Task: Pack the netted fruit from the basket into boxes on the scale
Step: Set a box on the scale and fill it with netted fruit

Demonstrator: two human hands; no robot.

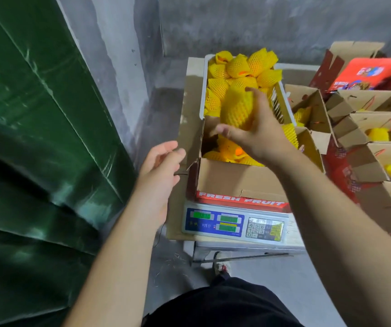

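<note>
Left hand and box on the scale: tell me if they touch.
Apart. The head view shows the left hand open beside the box, with a sliver of background between its fingertips and the raised flap.

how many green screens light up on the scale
3: one at the left of the scale's panel, two stacked in the middle, upper and lower. Digits too blurred to read.
</note>
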